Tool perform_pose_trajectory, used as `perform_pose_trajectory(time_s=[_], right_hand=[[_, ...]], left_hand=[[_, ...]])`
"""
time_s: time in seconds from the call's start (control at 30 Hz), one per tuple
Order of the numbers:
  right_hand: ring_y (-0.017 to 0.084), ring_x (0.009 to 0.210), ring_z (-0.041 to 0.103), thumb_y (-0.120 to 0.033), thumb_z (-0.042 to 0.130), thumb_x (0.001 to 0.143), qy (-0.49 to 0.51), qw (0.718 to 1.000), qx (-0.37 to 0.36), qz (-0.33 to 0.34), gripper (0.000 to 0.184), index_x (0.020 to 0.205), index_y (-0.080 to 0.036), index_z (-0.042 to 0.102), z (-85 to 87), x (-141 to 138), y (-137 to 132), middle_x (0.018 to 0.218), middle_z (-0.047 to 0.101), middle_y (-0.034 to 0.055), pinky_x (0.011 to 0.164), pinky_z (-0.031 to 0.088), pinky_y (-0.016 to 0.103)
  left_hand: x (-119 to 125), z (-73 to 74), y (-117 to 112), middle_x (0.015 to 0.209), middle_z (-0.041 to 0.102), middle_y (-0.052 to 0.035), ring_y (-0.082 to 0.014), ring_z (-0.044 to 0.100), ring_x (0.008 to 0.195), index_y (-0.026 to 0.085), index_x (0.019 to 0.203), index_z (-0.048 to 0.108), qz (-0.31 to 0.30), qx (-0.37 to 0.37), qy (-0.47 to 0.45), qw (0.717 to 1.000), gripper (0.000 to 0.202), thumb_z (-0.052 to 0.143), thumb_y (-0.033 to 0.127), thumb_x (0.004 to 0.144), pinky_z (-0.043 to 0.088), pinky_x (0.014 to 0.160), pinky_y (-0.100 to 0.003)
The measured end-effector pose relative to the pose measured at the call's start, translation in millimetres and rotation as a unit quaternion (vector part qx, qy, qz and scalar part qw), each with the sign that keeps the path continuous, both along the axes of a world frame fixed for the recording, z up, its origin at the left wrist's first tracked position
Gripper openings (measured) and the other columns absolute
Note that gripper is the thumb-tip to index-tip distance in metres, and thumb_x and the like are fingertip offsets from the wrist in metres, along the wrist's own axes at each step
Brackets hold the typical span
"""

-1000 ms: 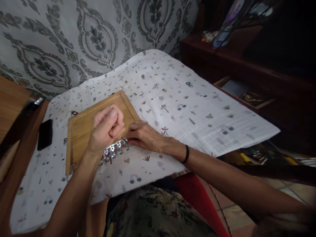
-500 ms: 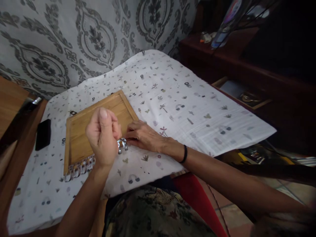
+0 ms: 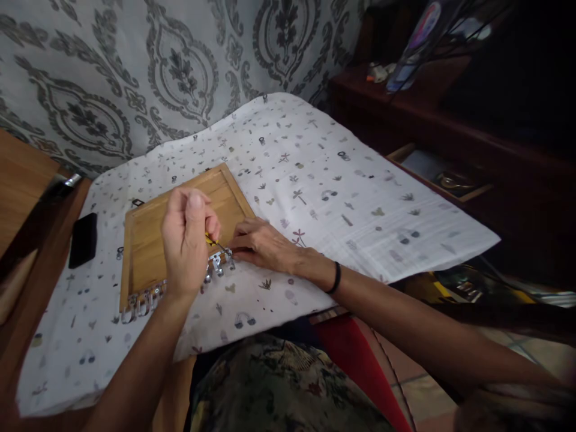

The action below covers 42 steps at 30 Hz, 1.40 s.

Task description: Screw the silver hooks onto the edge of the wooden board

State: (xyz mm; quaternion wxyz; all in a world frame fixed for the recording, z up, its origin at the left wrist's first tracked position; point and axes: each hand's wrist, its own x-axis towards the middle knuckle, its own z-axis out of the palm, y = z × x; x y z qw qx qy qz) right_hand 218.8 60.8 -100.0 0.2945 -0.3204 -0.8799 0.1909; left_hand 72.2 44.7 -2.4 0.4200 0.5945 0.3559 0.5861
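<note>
My left hand [image 3: 185, 240] is closed around a small screwdriver [image 3: 210, 240]; part of its yellow and black handle shows below the fingers, and its thin shaft points down to the right. The tip meets a metal hook [image 3: 229, 258] at the near right corner of a framed wooden board [image 3: 150, 246]. My right hand [image 3: 264, 245] pinches at that same corner, its fingertips on or beside the hook. Several shiny metal hooks [image 3: 143, 302] line the board's near edge. My left wrist and forearm hide the middle of this row.
The board lies on a table covered by a white printed cloth [image 3: 333, 222]. A black phone [image 3: 83, 240] rests at the left. Behind hangs a patterned grey curtain [image 3: 180, 66]. To the right are an open drawer [image 3: 450, 174] and a plastic bottle [image 3: 407, 60] on dark furniture.
My left hand has turned and shifted slightly, so the screwdriver's handle and shaft now show. The right hand stays at the board's corner. The whole view has shifted a little.
</note>
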Motion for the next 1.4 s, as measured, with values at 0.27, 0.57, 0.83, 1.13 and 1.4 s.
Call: perform_pose_trajectory(time_s=[0.27,0.57,0.83,1.13,1.4], right_hand=[[0.022,0.093,0.058,-0.028,0.067,0.100,0.013,1.000,0.007,-0.005,0.021,0.106,-0.014,0.080,-1.1,-1,-1,0.095,0.066,0.0095,0.085,0.042,0.034],[0.022,0.092,0.056,-0.027,0.067,0.100,-0.003,1.000,0.007,-0.003,0.018,0.105,-0.016,0.080,2.7,1,-1,0.092,0.065,0.0072,0.086,0.042,0.035],[0.021,0.092,0.057,-0.027,0.068,0.100,0.004,1.000,0.014,-0.007,0.015,0.101,-0.016,0.079,-0.5,0,0,0.094,0.067,0.0075,0.085,0.041,0.034],[0.022,0.090,0.057,-0.027,0.069,0.099,0.002,0.999,0.034,-0.016,0.017,0.099,-0.015,0.080,-2.8,-1,0,0.090,0.066,0.0085,0.082,0.043,0.035],[0.022,0.091,0.058,-0.028,0.066,0.101,0.018,1.000,0.018,0.002,0.016,0.102,-0.017,0.078,-4.1,0,0,0.097,0.068,0.0088,0.086,0.045,0.037]], left_hand=[[16,-3.5,-7,0.046,0.028,0.0093,-0.0060,0.016,0.040,0.021,0.067,0.054,0.046,0.006,-0.075,0.996,0.045,0.076,0.052,0.091,0.018,0.038,-0.023],[-2,11.0,19,0.045,0.024,0.0106,-0.0040,0.015,0.036,0.019,0.066,0.053,-0.196,-0.114,0.023,0.974,0.046,0.079,0.052,0.087,0.018,0.037,-0.019],[8,-5.2,7,0.054,0.041,0.0063,-0.0091,0.039,0.045,0.022,0.078,0.056,0.010,0.008,-0.009,1.000,0.041,0.069,0.058,0.093,0.037,0.045,-0.021],[18,-11.1,-8,0.052,0.031,0.0080,-0.0074,0.028,0.043,0.020,0.069,0.052,0.047,0.016,-0.012,0.999,0.044,0.064,0.050,0.099,0.025,0.042,-0.021],[-1,-5.3,13,0.044,0.029,0.0086,-0.0060,0.025,0.036,0.019,0.064,0.055,-0.147,-0.069,0.004,0.987,0.048,0.070,0.054,0.094,0.024,0.038,-0.021]])
